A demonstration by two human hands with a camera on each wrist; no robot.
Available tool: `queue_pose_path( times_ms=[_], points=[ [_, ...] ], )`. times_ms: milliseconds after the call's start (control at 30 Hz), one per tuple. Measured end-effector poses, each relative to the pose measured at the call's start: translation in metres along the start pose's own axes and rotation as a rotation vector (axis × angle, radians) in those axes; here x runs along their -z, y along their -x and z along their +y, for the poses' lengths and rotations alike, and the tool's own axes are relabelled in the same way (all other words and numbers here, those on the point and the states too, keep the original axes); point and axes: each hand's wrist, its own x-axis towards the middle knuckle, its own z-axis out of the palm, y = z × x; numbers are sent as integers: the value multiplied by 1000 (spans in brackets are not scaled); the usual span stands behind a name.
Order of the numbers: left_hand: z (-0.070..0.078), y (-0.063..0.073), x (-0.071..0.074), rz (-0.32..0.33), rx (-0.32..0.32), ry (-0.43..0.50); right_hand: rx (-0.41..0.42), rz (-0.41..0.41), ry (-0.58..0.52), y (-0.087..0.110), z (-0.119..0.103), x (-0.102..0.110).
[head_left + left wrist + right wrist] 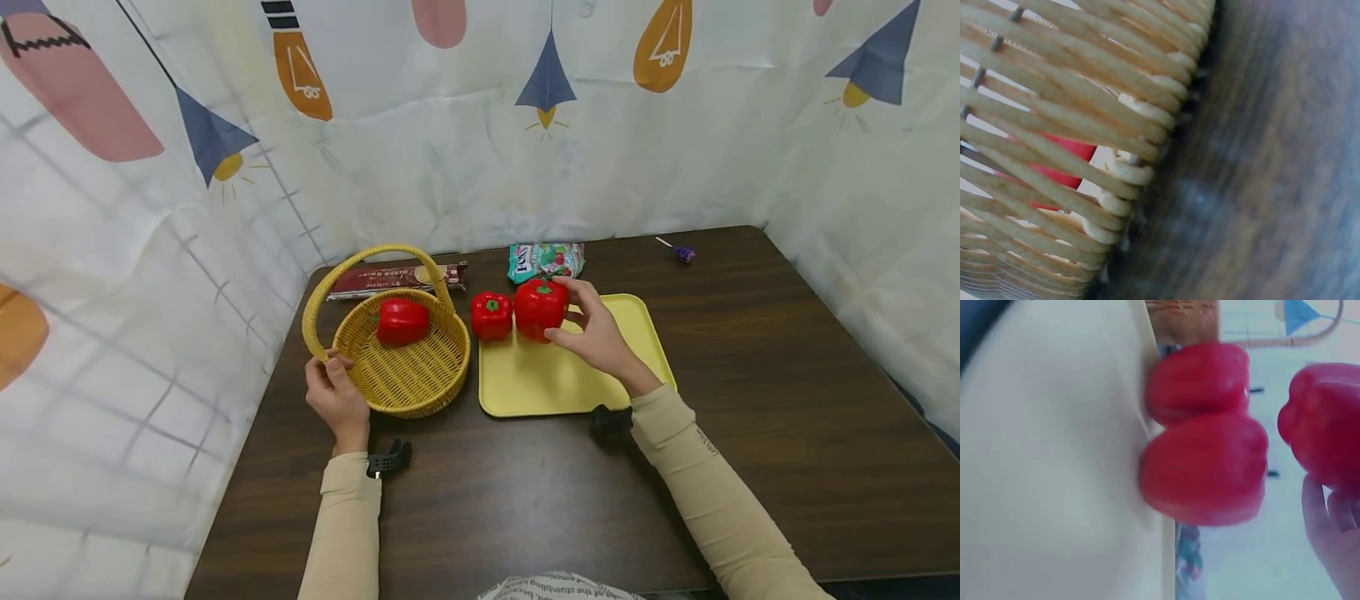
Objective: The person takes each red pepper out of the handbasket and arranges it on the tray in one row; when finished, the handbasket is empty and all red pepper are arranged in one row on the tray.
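Arms (341, 529) stretched forward, I pinch a red pepper (538, 310) in my right hand (597, 337) above a yellow tray (573, 387) where two more peppers (1207, 472) stand; my left hand (340, 406) grips the yellow basket (408, 383) near its handle's foot, at a dark wood-grained table (780, 400) before white lamp-print drapes (450, 167).

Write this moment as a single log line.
right hand: holds red pepper over tray | left hand: holds basket | in basket: another pepper | on tray: two more peppers
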Motion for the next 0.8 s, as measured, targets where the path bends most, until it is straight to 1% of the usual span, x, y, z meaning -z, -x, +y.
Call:
queue_pose_path(
  times_ms=[67, 267, 300, 400, 500, 533, 800],
  points=[
    [0, 0, 1, 9, 5, 0, -3, 9, 24, 0, -2, 6],
    [2, 0, 1, -3, 11, 9, 22, 54, 118, 4, -30, 25],
    [2, -1, 1, -4, 8, 9, 20, 62, 137, 5, -34, 29],
    [2, 0, 2, -1, 3, 6, -4, 78, 188, 7, -37, 39],
    [2, 0, 2, -2, 0, 0, -29, 81, 214, 8, -35, 48],
    [2, 0, 2, -3, 1, -1, -32, 82, 219, 7, -29, 51],
    [2, 0, 2, -3, 12, -1, -98, 85, 165, 8, -16, 70]
  ],
)
